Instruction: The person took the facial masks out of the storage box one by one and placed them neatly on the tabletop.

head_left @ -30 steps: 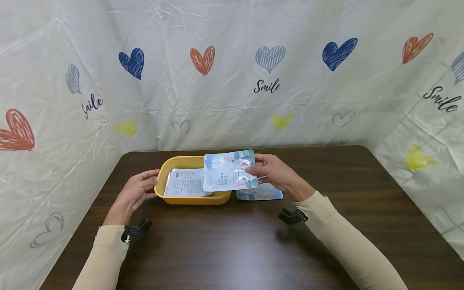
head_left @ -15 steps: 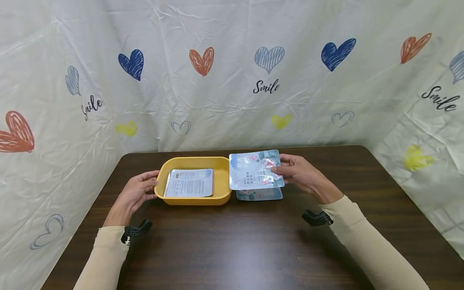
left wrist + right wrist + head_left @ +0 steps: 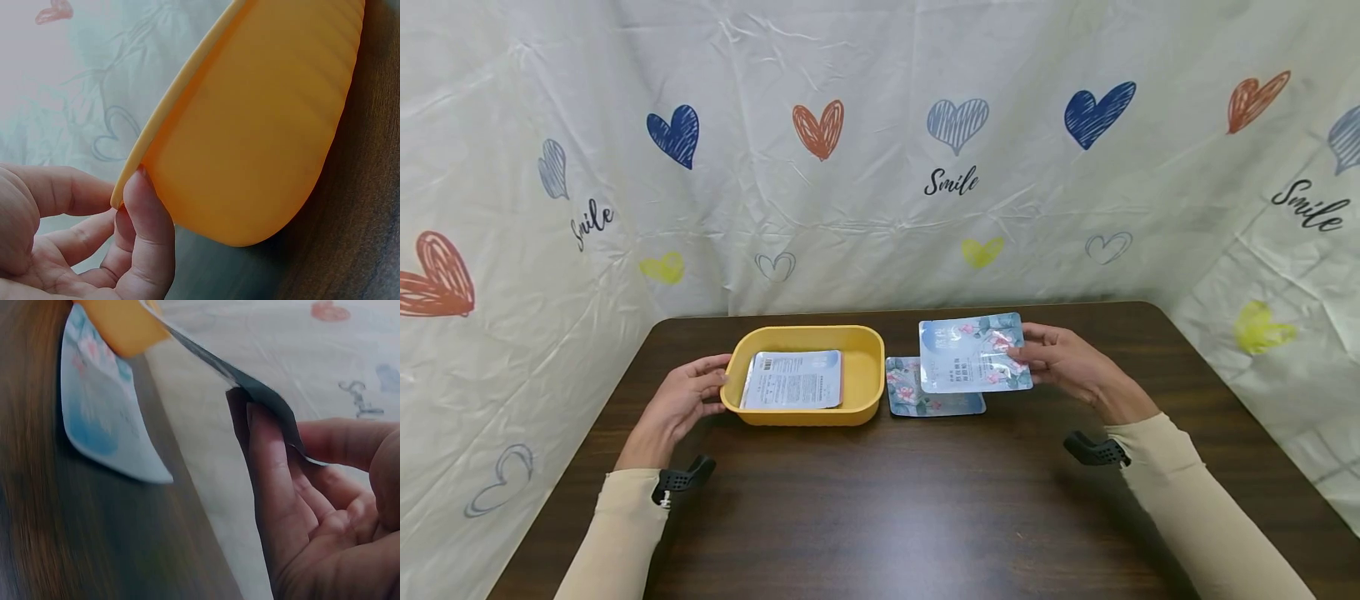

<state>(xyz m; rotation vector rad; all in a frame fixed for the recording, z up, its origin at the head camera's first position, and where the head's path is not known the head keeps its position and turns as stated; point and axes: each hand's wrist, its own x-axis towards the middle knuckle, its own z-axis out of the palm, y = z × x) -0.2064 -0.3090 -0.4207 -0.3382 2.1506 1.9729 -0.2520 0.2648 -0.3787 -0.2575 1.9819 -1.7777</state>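
Observation:
My left hand (image 3: 681, 398) pinches the rim at the left end of a yellow plastic basin (image 3: 808, 418); the left wrist view shows thumb and fingers on that rim (image 3: 164, 115). Inside the basin lies a pale sachet (image 3: 796, 379), printed back upward. My right hand (image 3: 1071, 362) pinches the right edge of a light blue flowered sachet (image 3: 962, 354), held raised with its front showing. Below it, partly covered in the head view, another flowered sachet (image 3: 917, 396) lies flat on the table beside the basin. The right wrist view shows the held sachet (image 3: 250, 387) edge-on between thumb and fingers.
A dark brown wooden table (image 3: 850, 508) lies under everything. Behind it hangs a white cloth (image 3: 865, 192) printed with hearts and "Smile", close to the table's back edge.
My right hand has carried the held sachet rightward, from over the basin to over the table, uncovering the basin's right part. The left hand keeps its grip on the rim.

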